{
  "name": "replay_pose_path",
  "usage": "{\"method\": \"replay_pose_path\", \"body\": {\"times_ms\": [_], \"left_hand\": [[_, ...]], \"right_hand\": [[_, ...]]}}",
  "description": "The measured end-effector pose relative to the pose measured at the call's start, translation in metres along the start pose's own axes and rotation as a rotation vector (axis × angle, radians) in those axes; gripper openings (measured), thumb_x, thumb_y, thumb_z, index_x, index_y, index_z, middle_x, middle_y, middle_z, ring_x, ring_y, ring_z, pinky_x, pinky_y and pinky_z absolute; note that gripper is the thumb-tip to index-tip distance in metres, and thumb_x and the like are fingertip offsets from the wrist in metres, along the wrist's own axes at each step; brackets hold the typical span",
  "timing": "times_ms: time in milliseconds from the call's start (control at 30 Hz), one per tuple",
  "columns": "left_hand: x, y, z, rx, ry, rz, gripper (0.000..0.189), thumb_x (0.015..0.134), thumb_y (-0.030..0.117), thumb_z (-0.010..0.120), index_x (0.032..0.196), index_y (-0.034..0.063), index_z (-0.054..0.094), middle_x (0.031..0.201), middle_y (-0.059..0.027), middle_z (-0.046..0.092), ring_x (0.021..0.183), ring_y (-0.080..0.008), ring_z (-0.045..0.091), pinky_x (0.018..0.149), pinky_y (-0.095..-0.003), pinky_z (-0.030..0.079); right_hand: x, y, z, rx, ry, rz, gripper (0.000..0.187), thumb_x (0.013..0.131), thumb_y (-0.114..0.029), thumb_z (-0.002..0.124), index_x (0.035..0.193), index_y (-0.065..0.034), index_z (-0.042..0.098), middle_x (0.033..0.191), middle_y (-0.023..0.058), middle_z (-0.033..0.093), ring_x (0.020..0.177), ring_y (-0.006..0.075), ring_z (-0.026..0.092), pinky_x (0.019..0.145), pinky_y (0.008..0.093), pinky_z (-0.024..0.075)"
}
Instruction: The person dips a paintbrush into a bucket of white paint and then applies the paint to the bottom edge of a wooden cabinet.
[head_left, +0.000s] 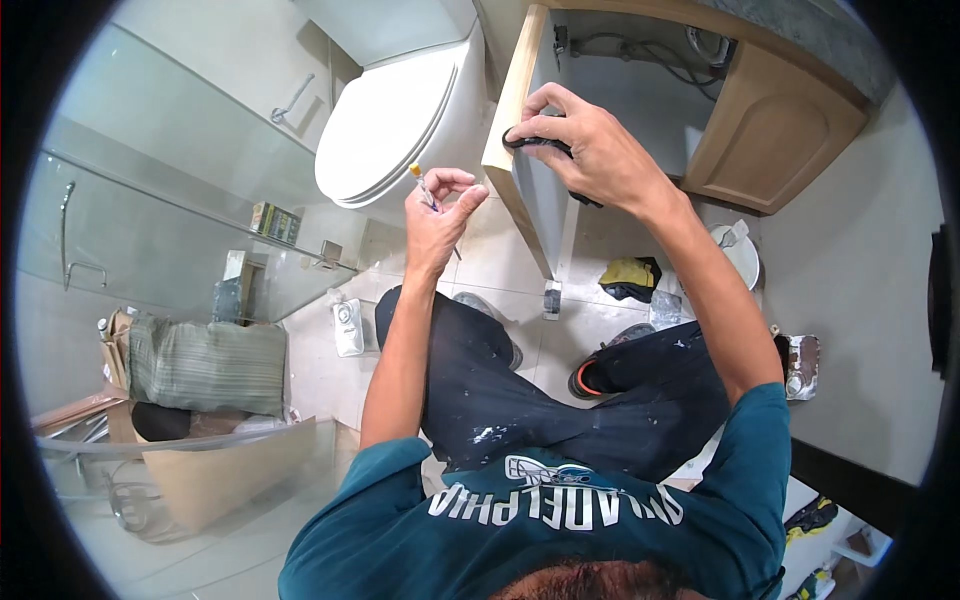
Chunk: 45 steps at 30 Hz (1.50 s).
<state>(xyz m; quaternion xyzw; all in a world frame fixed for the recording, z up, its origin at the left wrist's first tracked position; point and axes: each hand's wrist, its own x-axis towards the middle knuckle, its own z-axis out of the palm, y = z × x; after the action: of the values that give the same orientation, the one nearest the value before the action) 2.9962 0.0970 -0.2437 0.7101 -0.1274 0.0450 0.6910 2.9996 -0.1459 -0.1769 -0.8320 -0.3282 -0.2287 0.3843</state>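
My left hand (442, 217) holds a slim pen-like tool (422, 184) with a yellow end, tucked between the fingers. Its thumb and forefinger come together near the cabinet door's corner; whether anything tiny is pinched there I cannot tell. My right hand (600, 146) grips a dark, flexible item (538, 141), too covered to name surely. That item lies at the edge of the open wooden cabinet door (510, 112), whose inner face is pale grey. Part of it hangs below my palm. Behind the door shows the vanity cabinet's interior (637, 97), with hoses inside.
A white toilet (390, 120) stands left of the door. A glass shower panel (180, 180) runs along the left, near a stuffed woven sack (210, 364). On the floor are a metal can (349, 328), a yellow-and-black cloth (630, 277) and a white bucket (742, 255).
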Motion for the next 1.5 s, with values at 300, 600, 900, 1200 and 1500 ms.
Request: {"method": "replay_pose_path", "body": {"times_ms": [300, 600, 900, 1200, 1500], "left_hand": [[0.005, 0.000, 0.011, -0.054, 0.000, 0.065, 0.018, 0.084, 0.006, 0.077, 0.093, -0.0014, 0.063, 0.088, -0.0055, 0.065, 0.080, -0.0073, 0.061, 0.067, -0.0178, 0.051], [0.003, 0.006, 0.002, 0.062, 0.113, 0.038, 0.022, 0.087, 0.011, 0.076, 0.100, 0.0006, 0.062, 0.085, -0.0026, 0.066, 0.065, -0.0022, 0.053, 0.054, -0.0156, 0.040], [0.003, 0.011, -0.004, 0.020, 0.145, -0.022, 0.019, 0.094, 0.015, 0.066, 0.099, -0.0016, 0.061, 0.084, -0.0059, 0.066, 0.078, -0.0104, 0.063, 0.071, -0.0214, 0.048], [0.001, 0.006, -0.011, -0.140, 0.091, -0.011, 0.027, 0.104, 0.023, 0.049, 0.089, 0.0019, 0.058, 0.064, -0.0078, 0.062, 0.040, -0.0013, 0.034, 0.038, -0.0196, 0.026], [-0.004, 0.006, -0.015, -0.136, 0.129, -0.060, 0.021, 0.102, 0.020, 0.051, 0.099, -0.0001, 0.057, 0.072, -0.0102, 0.062, 0.041, -0.0037, 0.037, 0.038, -0.0189, 0.027]], "right_hand": [[-0.007, -0.034, 0.004, -0.058, -0.049, 0.010, 0.017, 0.083, -0.006, 0.068, 0.099, -0.0094, 0.071, 0.102, 0.0066, 0.060, 0.086, 0.0289, 0.065, 0.075, 0.0414, 0.0526], [-0.066, -0.043, -0.004, 0.155, 0.021, 0.237, 0.019, 0.082, -0.004, 0.070, 0.100, -0.0064, 0.070, 0.101, 0.0094, 0.057, 0.086, 0.0242, 0.062, 0.074, 0.0358, 0.0497], [-0.088, -0.021, 0.006, 0.202, 0.108, 0.362, 0.019, 0.080, 0.000, 0.069, 0.099, -0.0029, 0.068, 0.098, 0.0100, 0.061, 0.093, 0.0241, 0.061, 0.087, 0.0329, 0.0474], [-0.091, -0.004, 0.018, 0.278, 0.221, 0.451, 0.015, 0.084, -0.006, 0.072, 0.095, -0.0010, 0.065, 0.090, 0.0058, 0.064, 0.084, 0.0142, 0.061, 0.078, 0.0276, 0.0482], [-0.185, 0.073, 0.050, 0.288, 0.274, 0.935, 0.039, 0.093, -0.039, 0.066, 0.091, -0.0003, 0.064, 0.075, 0.0060, 0.064, 0.070, 0.0112, 0.057, 0.066, 0.0291, 0.0469]]}}
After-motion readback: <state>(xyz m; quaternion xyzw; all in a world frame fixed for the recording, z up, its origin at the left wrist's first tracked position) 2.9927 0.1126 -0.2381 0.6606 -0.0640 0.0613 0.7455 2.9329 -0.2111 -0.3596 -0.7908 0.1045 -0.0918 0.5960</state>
